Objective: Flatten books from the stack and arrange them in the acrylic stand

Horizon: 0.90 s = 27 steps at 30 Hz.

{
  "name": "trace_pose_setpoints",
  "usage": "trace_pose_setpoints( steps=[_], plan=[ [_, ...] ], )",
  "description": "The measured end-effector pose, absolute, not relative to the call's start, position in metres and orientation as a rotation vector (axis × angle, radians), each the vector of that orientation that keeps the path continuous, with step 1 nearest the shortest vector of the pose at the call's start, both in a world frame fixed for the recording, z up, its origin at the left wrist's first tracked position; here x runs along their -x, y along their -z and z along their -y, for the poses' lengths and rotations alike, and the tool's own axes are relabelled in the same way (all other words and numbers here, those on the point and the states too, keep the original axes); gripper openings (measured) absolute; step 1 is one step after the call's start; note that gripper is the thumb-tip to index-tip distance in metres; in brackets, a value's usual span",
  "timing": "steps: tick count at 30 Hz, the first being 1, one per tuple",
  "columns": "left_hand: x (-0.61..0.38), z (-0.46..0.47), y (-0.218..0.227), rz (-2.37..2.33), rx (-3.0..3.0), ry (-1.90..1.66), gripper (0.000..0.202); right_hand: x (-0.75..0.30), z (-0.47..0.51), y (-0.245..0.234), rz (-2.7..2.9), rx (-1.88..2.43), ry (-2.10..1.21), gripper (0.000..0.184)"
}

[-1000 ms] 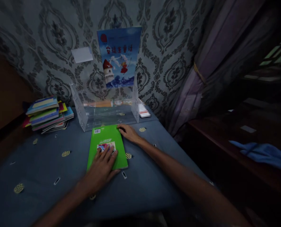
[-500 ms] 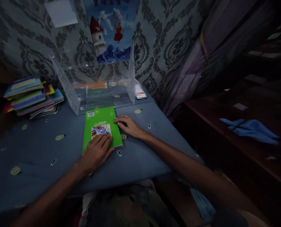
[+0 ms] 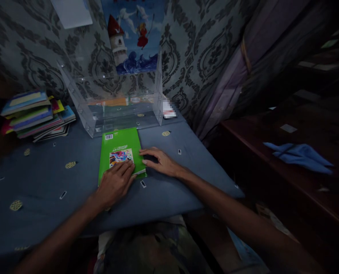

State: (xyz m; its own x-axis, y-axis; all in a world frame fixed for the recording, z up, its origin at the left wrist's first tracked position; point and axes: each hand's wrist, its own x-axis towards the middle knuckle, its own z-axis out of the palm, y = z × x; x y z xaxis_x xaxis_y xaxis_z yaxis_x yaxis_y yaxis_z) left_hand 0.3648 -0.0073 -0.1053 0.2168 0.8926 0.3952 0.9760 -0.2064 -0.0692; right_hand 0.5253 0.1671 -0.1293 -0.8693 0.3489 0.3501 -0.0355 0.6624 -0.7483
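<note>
A green book (image 3: 123, 139) lies on the table with a barcode at its upper left and a small colourful picture on its cover. My left hand (image 3: 116, 180) rests flat over the lower part of the book, its fingers stretched out across the picture. At the book's right edge is my right hand (image 3: 160, 163), fingers slightly bent and thumb apart from them, the tips touching the edge. Near the book's lower right corner a strip of pale page edges shows, with green below it.
Behind the book stands a clear plastic rack (image 3: 91, 118). A pile of books (image 3: 34, 116) sits at the left. The patterned blue cloth (image 3: 43, 190) covers the table, whose right edge runs diagonally. Further right, a blue cloth (image 3: 299, 154) lies on a dark red surface.
My right hand has slid a little toward me along the book's right edge, its thumb now lower. My left hand stays on the cover. The view has shifted slightly.
</note>
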Motion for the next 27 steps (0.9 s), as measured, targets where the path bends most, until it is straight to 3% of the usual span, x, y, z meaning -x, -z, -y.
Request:
trace_pose_setpoints(
  steps=[22,24,27],
  plan=[
    [-0.3656,0.0098,0.106,1.879,2.235,0.375,0.036,-0.5276,-0.1672,0.1265,2.444,0.31,-1.086,0.037],
    [-0.3665,0.0103,0.1083,1.88,2.233,0.368,0.037,-0.5283,-0.167,0.1268,2.483,0.298,-1.062,0.045],
    [-0.367,0.0102,0.1105,1.841,2.231,0.355,0.037,-0.5295,-0.1652,0.1263,2.599,0.252,-0.969,0.072]
  ],
)
